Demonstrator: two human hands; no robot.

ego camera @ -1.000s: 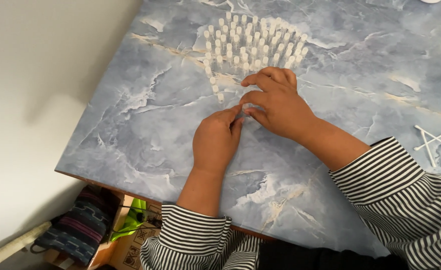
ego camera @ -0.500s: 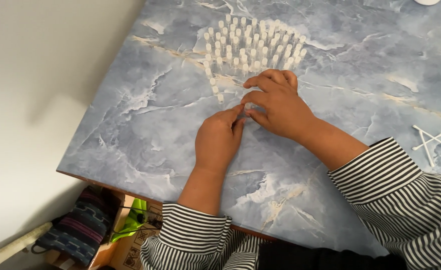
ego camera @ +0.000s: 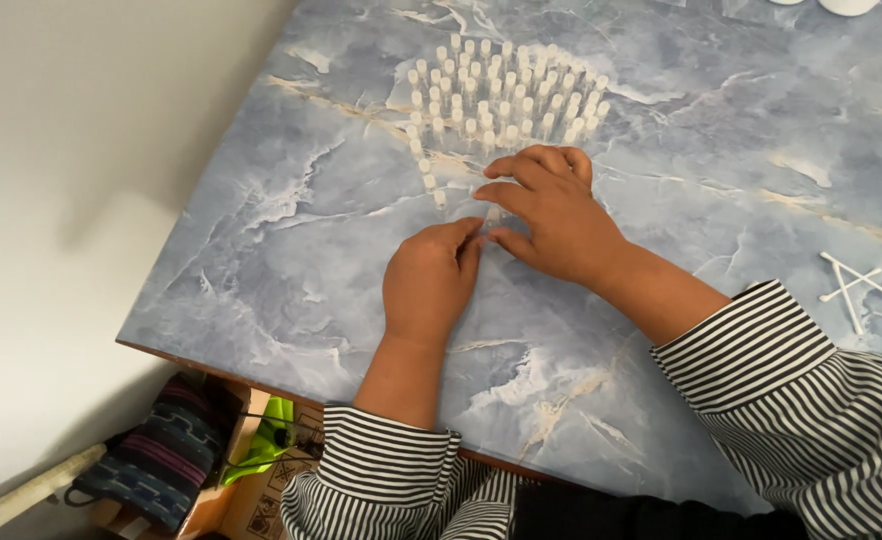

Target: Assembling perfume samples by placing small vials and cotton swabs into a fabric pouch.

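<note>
Several small white pegs [ego camera: 501, 90] stand upright in rows on a blue marbled table [ego camera: 291, 260], forming a fan-shaped cluster. My left hand [ego camera: 429, 285] lies on the table below the cluster, fingertips pointing up toward it. My right hand [ego camera: 551, 210] meets it fingertip to fingertip, pinching a small white peg [ego camera: 491, 214] just below the bottom row. Whether the left fingers also grip the peg is hidden by the right hand. Both arms wear black-and-white striped sleeves.
A few white cotton swabs [ego camera: 854, 285] lie crossed at the table's right side. Below the table's front edge at the left sit a dark striped bag [ego camera: 151, 465], a green object [ego camera: 266, 440] and a cardboard box [ego camera: 261, 505]. A pale wall is on the left.
Both hands have stayed together at the bottom of the peg cluster, with only slight finger shifts.
</note>
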